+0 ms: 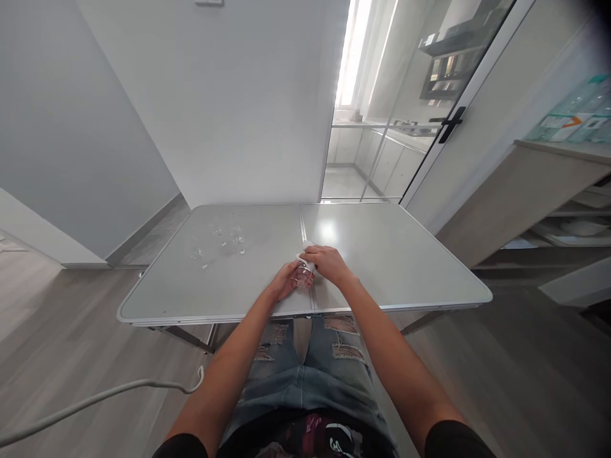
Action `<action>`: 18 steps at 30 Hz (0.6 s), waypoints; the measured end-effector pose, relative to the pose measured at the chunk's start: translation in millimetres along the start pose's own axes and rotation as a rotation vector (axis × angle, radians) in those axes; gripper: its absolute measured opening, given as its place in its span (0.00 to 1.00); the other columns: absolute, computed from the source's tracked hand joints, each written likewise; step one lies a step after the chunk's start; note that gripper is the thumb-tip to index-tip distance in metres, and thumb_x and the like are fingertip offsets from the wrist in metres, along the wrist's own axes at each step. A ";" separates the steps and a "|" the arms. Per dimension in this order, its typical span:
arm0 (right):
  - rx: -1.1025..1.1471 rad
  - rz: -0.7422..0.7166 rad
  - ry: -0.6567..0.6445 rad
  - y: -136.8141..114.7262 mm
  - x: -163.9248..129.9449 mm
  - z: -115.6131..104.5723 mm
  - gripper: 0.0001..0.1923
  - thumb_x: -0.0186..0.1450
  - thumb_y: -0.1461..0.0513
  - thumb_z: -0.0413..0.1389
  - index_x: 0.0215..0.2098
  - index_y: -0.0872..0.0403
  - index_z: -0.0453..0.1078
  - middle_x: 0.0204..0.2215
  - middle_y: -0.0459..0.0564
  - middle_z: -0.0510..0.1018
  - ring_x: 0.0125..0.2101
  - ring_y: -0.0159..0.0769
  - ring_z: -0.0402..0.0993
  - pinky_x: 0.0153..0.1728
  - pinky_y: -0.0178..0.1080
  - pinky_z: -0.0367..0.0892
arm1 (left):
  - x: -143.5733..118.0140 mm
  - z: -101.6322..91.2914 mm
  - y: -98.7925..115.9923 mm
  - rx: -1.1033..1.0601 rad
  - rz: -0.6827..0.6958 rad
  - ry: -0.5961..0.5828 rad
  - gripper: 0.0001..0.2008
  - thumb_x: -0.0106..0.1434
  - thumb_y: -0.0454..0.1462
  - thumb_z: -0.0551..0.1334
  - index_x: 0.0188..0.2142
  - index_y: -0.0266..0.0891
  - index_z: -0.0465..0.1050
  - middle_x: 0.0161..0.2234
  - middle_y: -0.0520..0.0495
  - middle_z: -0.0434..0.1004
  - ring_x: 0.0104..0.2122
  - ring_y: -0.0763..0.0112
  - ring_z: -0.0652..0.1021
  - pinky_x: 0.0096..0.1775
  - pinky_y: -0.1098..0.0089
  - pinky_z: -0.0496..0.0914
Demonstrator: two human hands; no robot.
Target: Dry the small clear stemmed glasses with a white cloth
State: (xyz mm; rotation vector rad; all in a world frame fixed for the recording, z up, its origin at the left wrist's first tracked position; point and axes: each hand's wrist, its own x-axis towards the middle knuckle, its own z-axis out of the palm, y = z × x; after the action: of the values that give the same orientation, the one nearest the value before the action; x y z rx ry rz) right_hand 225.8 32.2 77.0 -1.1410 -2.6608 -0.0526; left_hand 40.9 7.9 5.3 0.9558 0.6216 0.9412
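A small clear drinking glass (302,278) is held low over the table's middle, close to the front edge. My left hand (285,281) is closed around its side. On the glass's upper part, my right hand (327,261) grips a white cloth or tissue (308,245), pressing it at the rim. Whether the cloth reaches inside the glass I cannot tell, as the right fingers cover that spot. On the left half of the table stand several clear glasses (233,236), faint against the pale surface.
The folding table (391,267) has a metal rim and a centre seam. A white wall rises behind it, beside a glass door (382,127) with a black handle. Plastic bottles (573,114) stand on a shelf at right. A pale cable (119,387) curves in at lower left.
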 end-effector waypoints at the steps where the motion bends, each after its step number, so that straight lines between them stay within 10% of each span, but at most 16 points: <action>1: 0.005 0.004 0.013 0.5 -0.9 0.3 0.20 0.68 0.70 0.51 0.52 0.44 0.75 0.46 0.49 0.81 0.47 0.37 0.75 0.41 0.35 0.61 | -0.3 0.0 -0.3 0.009 0.009 -0.002 0.25 0.62 0.56 0.63 0.39 0.34 0.75 0.36 0.36 0.81 0.32 0.62 0.81 0.36 0.63 0.75; 9: 0.201 0.286 0.175 4.7 -4.4 11.8 0.15 0.69 0.64 0.51 0.48 0.49 0.76 0.39 0.49 0.83 0.37 0.38 0.76 0.33 0.34 0.60 | 4.2 -3.6 2.9 -0.010 0.112 0.055 0.35 0.64 0.64 0.53 0.44 0.34 0.76 0.37 0.35 0.81 0.35 0.60 0.81 0.40 0.59 0.75; 18: 0.346 0.397 0.062 -22.6 7.3 17.1 0.09 0.66 0.58 0.56 0.37 0.50 0.77 0.32 0.51 0.82 0.30 0.38 0.73 0.28 0.34 0.55 | 11.0 -10.3 -6.7 0.265 0.554 0.396 0.24 0.58 0.50 0.70 0.49 0.41 0.71 0.41 0.46 0.76 0.39 0.70 0.76 0.41 0.70 0.71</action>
State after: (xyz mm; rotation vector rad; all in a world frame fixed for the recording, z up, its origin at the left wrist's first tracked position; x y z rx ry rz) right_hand 201.2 23.9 63.6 -1.4818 -2.2236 0.4169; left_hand 40.5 20.0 -5.8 1.2199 0.8488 1.5945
